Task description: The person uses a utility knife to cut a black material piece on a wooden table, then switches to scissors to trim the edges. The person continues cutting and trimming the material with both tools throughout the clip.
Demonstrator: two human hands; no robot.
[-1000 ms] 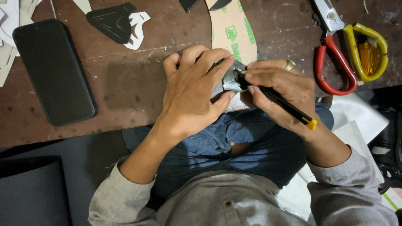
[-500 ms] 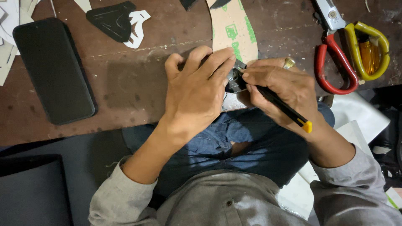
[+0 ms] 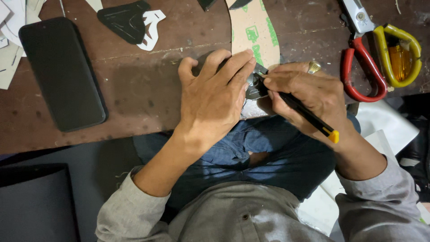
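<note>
My left hand (image 3: pixel 214 99) presses flat on a small dark piece of material (image 3: pixel 256 88) at the front edge of the brown wooden table (image 3: pixel 148 85). My right hand (image 3: pixel 309 96) grips a slim black utility knife with a yellow end (image 3: pixel 309 115), its tip against the dark piece beside my left fingertips. A long cardboard strip with green print (image 3: pixel 253 31) lies under the piece and runs away from me. Most of the dark piece is hidden by my fingers.
A black phone (image 3: pixel 62 71) lies at the left. A black cut shape on white paper (image 3: pixel 127 20) sits at the top. Red and yellow handled scissors (image 3: pixel 380 58) lie at the right. White paper scraps (image 3: pixel 11 40) are at the far left. My jeans show below the table edge.
Both hands have stayed in place over the dark piece. The knife has shifted only slightly, and my left fingers have moved a little towards the blade.
</note>
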